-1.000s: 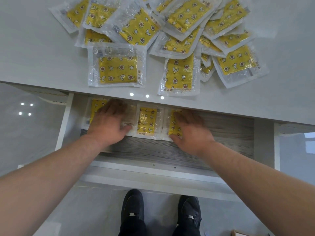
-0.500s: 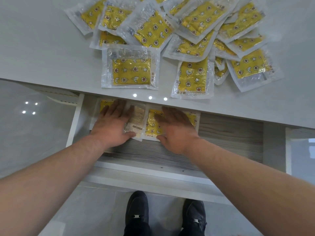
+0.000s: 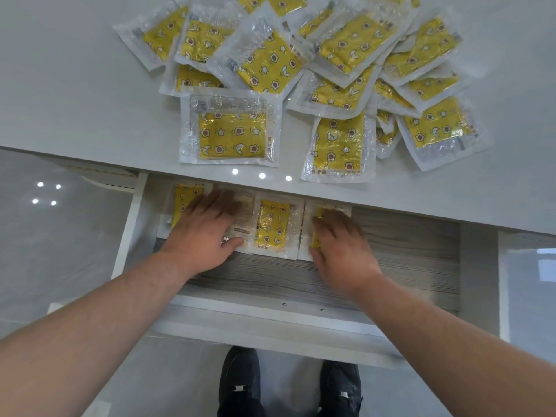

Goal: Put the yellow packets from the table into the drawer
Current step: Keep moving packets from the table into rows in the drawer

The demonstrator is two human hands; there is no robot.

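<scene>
Several yellow packets in clear wrappers lie heaped on the white table (image 3: 75,85); the pile (image 3: 270,64) overlaps, and two packets (image 3: 231,130) (image 3: 338,145) lie flat near the table's front edge. Below, the drawer (image 3: 406,251) is pulled out and holds a row of packets at its back left. My left hand (image 3: 204,233) lies flat, fingers spread, on the left packets (image 3: 182,200). My right hand (image 3: 343,251) rests flat on the right packet (image 3: 328,210). Between the hands, the middle packet (image 3: 273,224) lies uncovered.
The drawer's wood-grain floor shows bare to the right of my right hand. Its white front rim (image 3: 270,323) runs under my forearms. The table edge overhangs the back of the drawer. My black shoes (image 3: 240,383) stand on the grey floor below.
My right hand has slid from the middle packet to the right-hand one, leaving the middle packet uncovered. My left hand stays flat on the left packets.
</scene>
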